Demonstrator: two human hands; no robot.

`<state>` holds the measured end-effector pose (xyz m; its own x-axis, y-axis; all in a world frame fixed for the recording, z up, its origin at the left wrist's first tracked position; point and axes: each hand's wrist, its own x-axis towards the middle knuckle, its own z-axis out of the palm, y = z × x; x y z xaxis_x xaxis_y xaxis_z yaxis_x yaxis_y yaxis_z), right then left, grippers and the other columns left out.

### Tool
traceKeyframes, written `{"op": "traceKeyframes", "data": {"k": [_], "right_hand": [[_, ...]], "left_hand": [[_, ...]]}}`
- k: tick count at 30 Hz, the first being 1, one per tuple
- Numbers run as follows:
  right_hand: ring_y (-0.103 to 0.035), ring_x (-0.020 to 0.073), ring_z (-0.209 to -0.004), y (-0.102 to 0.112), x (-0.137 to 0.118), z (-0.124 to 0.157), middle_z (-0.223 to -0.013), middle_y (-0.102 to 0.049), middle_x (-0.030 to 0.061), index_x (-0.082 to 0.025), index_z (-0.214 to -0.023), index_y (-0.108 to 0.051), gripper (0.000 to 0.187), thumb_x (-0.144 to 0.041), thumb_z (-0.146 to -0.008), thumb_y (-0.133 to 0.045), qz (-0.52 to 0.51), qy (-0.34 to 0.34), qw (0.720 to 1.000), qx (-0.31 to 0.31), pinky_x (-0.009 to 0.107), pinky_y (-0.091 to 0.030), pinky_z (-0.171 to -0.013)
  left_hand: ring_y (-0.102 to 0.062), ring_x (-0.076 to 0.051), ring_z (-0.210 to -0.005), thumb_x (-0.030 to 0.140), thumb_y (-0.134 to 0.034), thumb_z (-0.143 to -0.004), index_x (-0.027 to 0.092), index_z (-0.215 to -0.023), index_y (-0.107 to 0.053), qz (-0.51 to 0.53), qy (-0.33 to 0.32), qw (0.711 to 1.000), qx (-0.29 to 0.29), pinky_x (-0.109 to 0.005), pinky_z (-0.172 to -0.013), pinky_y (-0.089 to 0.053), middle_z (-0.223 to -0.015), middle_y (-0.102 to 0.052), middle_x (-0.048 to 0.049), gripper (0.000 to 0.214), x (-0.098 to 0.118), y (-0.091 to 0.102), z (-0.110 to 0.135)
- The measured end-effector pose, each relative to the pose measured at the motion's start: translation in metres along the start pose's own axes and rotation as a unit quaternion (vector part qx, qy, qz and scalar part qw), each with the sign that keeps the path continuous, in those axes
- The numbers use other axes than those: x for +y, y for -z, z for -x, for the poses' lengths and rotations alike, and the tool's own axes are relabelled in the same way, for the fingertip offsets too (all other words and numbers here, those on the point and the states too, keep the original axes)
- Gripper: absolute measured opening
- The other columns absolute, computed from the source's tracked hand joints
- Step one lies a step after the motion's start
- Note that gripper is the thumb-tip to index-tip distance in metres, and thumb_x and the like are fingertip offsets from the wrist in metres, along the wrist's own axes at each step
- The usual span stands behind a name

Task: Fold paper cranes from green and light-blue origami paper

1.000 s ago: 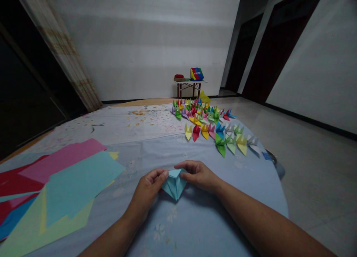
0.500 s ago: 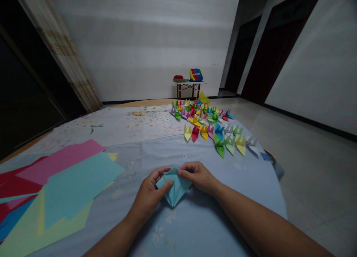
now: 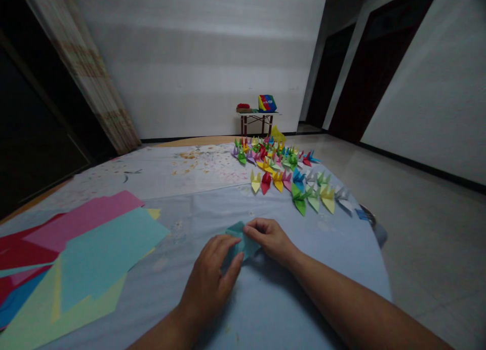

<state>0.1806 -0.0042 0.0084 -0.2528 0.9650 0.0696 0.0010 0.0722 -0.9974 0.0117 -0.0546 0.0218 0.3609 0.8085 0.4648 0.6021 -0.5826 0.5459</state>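
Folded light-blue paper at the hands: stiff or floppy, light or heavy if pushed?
The folded light-blue paper is probably light: small, just paper. Likely stiffer than a flat sheet, given its folds. May crumple or twist if pushed, since the right hand pinches it by fingertips.

Here the small folded light-blue paper piece point(image 3: 249, 244) is showing a matt, creased surface, and the flat turquoise paper sheet point(image 3: 110, 254) and flat pink paper sheet point(image 3: 94, 218) are looking smooth and matt as well! The many-coloured, pointed folded-paper birds point(image 3: 299, 200) are showing crisp, dull-finished folds. Now the pale-blue, flower-patterned tablecloth point(image 3: 284, 309) is looking like soft, lightly wrinkled fabric, the tan, curved table edge point(image 3: 201, 141) is passing for smooth wood, and the pale grey floor point(image 3: 421, 233) is appearing smooth.
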Motion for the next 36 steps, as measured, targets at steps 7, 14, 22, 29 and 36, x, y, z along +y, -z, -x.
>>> {"op": "traceKeyframes", "data": {"k": [7,14,22,29,36], "right_hand": [[-0.057,0.014,-0.076,0.0,-0.004,0.006,-0.086,-0.063,0.0044,-0.016,-0.097,-0.062,0.031,-0.039,-0.077,-0.057,0.042,0.063,0.994,-0.082,0.027,-0.044,-0.07],[-0.043,0.0177,-0.113,0.004,-0.014,0.011,-0.118,-0.047,0.0078,-0.024,-0.118,-0.052,0.036,-0.03,-0.083,-0.05,0.157,0.203,0.958,-0.13,0.036,-0.033,-0.097],[-0.042,0.0186,-0.113,0.004,-0.01,0.009,-0.121,-0.043,0.0082,-0.025,-0.116,-0.053,0.038,-0.026,-0.078,-0.058,0.193,0.195,0.958,-0.078,0.034,-0.038,-0.091],[-0.053,0.0129,-0.081,0.009,-0.004,0.008,-0.101,-0.055,0.0054,-0.022,-0.114,-0.055,0.047,-0.032,-0.07,-0.066,0.217,0.151,0.955,-0.131,0.026,-0.044,-0.071],[-0.051,0.0153,-0.089,0.017,-0.01,0.009,-0.1,-0.052,0.0046,-0.024,-0.119,-0.051,0.063,-0.03,-0.061,-0.074,0.271,0.164,0.929,-0.194,0.026,-0.042,-0.077]], "left_hand": [[-0.051,-0.022,-0.103,0.031,-0.055,-0.077,0.023,-0.113,-0.046,0.069,0.092,0.993,0.022,-0.039,-0.084,-0.045,-0.113,-0.052,-0.008,0.038,-0.002,-0.004,-0.002],[-0.047,-0.023,-0.113,0.033,-0.064,-0.071,0.02,-0.116,-0.043,0.261,0.232,0.935,0.068,-0.034,-0.089,-0.042,-0.117,-0.053,-0.0092,0.051,0.001,-0.004,-0.008],[-0.062,-0.021,-0.087,0.029,-0.058,-0.074,0.015,-0.121,-0.045,0.488,0.317,0.811,0.069,-0.032,-0.075,-0.048,-0.104,-0.064,-0.009,0.051,-0.004,0.001,-0.015],[-0.063,-0.017,-0.073,0.02,-0.058,-0.069,0.011,-0.118,-0.047,0.542,0.365,0.755,0.062,-0.026,-0.064,-0.048,-0.09,-0.067,-0.0073,0.051,-0.005,-0.001,-0.017],[-0.061,-0.015,-0.066,0.031,-0.057,-0.072,0.012,-0.114,-0.052,0.417,0.344,0.841,-0.004,-0.024,-0.062,-0.045,-0.087,-0.068,-0.0056,0.046,-0.011,0.003,-0.017]]}}
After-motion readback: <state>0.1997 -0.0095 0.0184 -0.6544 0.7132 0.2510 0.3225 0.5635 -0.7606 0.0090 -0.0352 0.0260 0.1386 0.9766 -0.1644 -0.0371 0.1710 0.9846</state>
